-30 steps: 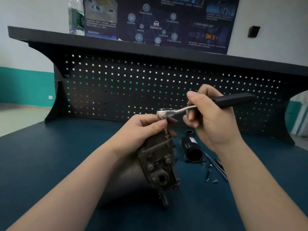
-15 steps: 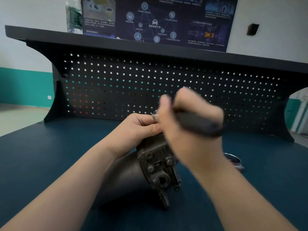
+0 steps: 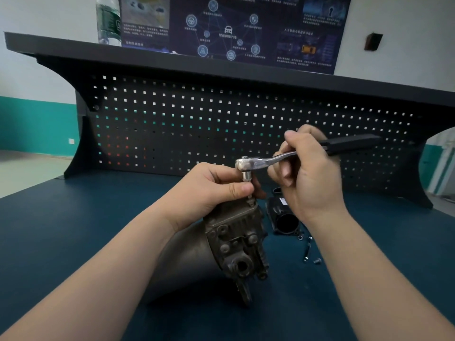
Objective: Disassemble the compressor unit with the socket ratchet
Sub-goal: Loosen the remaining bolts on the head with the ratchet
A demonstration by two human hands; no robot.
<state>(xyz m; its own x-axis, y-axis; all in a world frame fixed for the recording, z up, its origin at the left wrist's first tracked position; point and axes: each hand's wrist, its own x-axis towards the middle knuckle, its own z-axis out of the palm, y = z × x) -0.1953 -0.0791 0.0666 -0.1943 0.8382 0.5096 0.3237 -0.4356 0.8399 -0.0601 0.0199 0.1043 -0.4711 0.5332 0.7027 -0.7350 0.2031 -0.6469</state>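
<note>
We see the compressor unit [image 3: 234, 242] lying on the dark blue worktop [image 3: 61, 230], its bolted end cover facing us. The left hand [image 3: 209, 190] rests on top of it, thumb and fingers pinching the socket [image 3: 246, 175] just under the ratchet head. The right hand [image 3: 310, 173] has its fingers curled round the socket ratchet [image 3: 270, 159], near where the metal shank meets the black handle, which points right. A black cylinder part [image 3: 283, 216] lies just right of the unit, with loose bolts [image 3: 307, 249] near it. The pegboard [image 3: 221, 124] stands behind.
</note>
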